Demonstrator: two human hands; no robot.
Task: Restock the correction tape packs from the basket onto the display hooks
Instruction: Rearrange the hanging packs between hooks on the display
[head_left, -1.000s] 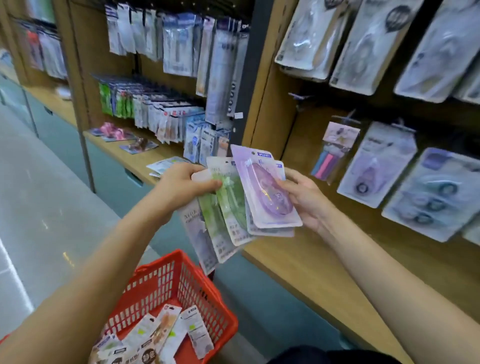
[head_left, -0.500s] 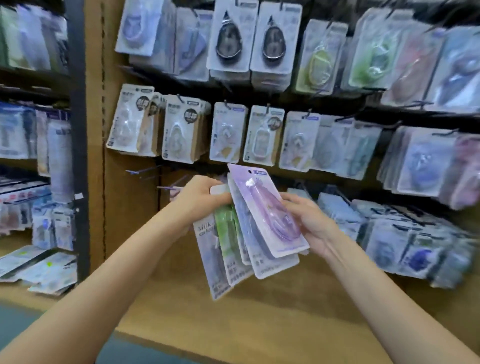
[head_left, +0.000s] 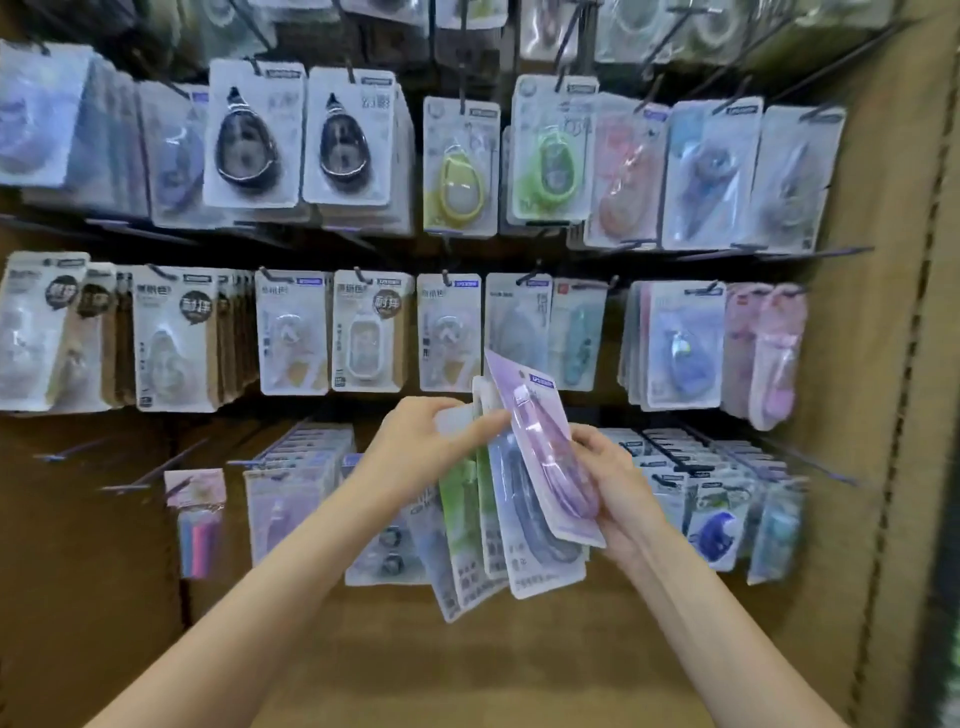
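Fan of correction tape packs (head_left: 511, 540) — held near centre before the display hooks (head_left: 171, 460). Left hand (head_left: 421, 441) pinches the fan's upper edges; right hand (head_left: 618, 483) grips the purple front pack (head_left: 545, 457). Print blurred, unreadable. Bare hooks lower left; cardboard panel edge (head_left: 893, 415) bounds the right.
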